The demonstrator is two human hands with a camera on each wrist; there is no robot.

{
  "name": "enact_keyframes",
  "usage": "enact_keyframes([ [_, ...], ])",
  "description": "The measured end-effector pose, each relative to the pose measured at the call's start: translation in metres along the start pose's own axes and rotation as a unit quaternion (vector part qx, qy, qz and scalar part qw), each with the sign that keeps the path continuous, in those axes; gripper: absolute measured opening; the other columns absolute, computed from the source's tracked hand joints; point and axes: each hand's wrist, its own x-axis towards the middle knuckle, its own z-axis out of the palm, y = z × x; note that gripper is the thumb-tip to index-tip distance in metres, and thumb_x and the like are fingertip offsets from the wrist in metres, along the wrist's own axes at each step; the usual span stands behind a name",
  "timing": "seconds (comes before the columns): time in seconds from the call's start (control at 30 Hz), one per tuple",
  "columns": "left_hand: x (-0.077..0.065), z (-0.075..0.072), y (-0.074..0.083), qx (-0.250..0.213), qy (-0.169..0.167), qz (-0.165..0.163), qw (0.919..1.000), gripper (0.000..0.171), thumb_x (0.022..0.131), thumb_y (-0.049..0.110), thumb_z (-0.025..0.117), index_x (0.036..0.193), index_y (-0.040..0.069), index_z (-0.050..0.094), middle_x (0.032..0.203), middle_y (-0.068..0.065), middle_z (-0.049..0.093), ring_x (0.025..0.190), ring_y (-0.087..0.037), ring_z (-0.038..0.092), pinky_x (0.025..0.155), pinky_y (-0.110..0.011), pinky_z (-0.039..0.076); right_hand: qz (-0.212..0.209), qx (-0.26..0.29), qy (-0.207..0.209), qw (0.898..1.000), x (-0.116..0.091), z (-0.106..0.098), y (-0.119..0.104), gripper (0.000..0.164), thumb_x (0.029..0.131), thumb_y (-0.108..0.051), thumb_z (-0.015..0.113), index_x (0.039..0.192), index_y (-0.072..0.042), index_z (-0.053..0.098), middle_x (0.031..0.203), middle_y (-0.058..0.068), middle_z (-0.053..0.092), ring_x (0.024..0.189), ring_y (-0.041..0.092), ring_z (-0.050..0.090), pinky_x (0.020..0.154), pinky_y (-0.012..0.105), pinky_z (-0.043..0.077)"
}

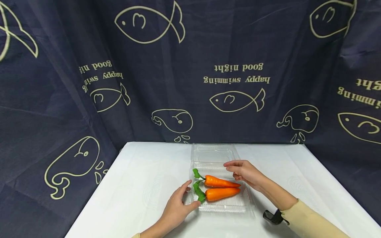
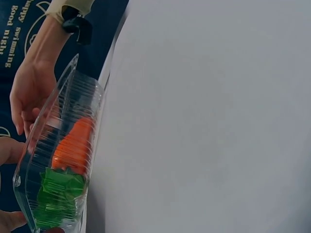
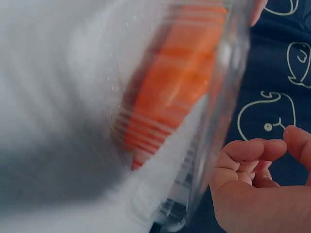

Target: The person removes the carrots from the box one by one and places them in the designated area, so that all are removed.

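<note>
A clear plastic clamshell box (image 1: 221,208) lies on the table with its lid (image 1: 212,154) folded back, away from me. Two orange carrots, a rear one (image 1: 220,181) and a front one (image 1: 221,194), lie side by side in the base. Their green leafy tops (image 1: 198,191) point left and their tips right. My left hand (image 1: 176,206) is at the box's left side, thumb by the front left corner and fingers spread along the wall. Over the right rear part of the base hovers my right hand (image 1: 245,172), fingers loosely bent, holding nothing.
The white table (image 1: 143,185) carries the box near its middle. Behind it and at both sides hangs a dark blue curtain (image 1: 196,66) printed with fish and whales. A black strap-like device (image 1: 273,217) sits at my right wrist, by the sleeve (image 1: 309,219).
</note>
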Motion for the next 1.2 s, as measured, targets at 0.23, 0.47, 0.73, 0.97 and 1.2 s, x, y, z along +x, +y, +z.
enact_keyframes([
  [0.23, 0.001, 0.002, 0.0, 0.002, 0.001, -0.007, 1.0, 0.083, 0.084, 0.047, 0.078, 0.152, 0.017, 0.043, 0.131, -0.004, 0.06, 0.119, -0.025, 0.056, 0.097, -0.048, 0.048, 0.008, 0.029, -0.026, 0.999, 0.0, 0.008, 0.006, 0.046, 0.096, -0.017, 0.066, 0.133, 0.008, 0.055, 0.066, -0.002, 0.044, 0.06, 0.013, 0.039, 0.063, 0.026, 0.037],
  [0.47, -0.001, 0.001, 0.002, 0.003, 0.003, -0.004, 1.0, 0.082, 0.083, 0.046, 0.079, 0.152, 0.018, 0.043, 0.13, -0.006, 0.061, 0.121, -0.028, 0.056, 0.101, -0.055, 0.045, -0.003, 0.009, -0.037, 0.999, 0.002, 0.014, 0.013, 0.051, 0.095, -0.016, 0.066, 0.136, 0.01, 0.051, 0.064, -0.002, 0.041, 0.059, 0.014, 0.035, 0.058, 0.028, 0.028],
  [0.73, -0.001, 0.0, 0.001, 0.003, 0.005, 0.0, 1.0, 0.082, 0.083, 0.045, 0.079, 0.152, 0.017, 0.044, 0.13, -0.007, 0.061, 0.12, -0.028, 0.056, 0.101, -0.054, 0.045, 0.014, -0.01, -0.025, 1.0, 0.006, 0.021, 0.018, 0.05, 0.087, -0.002, 0.061, 0.134, 0.013, 0.052, 0.06, -0.002, 0.036, 0.056, 0.013, 0.03, 0.055, 0.025, 0.026],
  [0.97, 0.0, 0.0, -0.001, -0.001, 0.003, 0.001, 1.0, 0.082, 0.084, 0.046, 0.078, 0.152, 0.019, 0.043, 0.129, -0.006, 0.061, 0.119, -0.027, 0.056, 0.1, -0.054, 0.045, 0.033, -0.086, 0.016, 0.996, 0.011, 0.028, 0.022, 0.046, 0.075, 0.006, 0.052, 0.12, 0.01, 0.064, 0.058, -0.002, 0.036, 0.051, 0.012, 0.028, 0.051, 0.023, 0.027],
  [1.2, 0.0, 0.001, 0.0, -0.004, 0.0, 0.0, 1.0, 0.082, 0.084, 0.046, 0.078, 0.152, 0.016, 0.043, 0.128, -0.006, 0.06, 0.117, -0.025, 0.056, 0.096, -0.049, 0.048, 0.043, -0.122, 0.053, 0.99, 0.013, 0.035, 0.025, 0.04, 0.07, 0.01, 0.055, 0.107, 0.006, 0.071, 0.06, -0.002, 0.037, 0.052, 0.012, 0.034, 0.051, 0.024, 0.033],
])
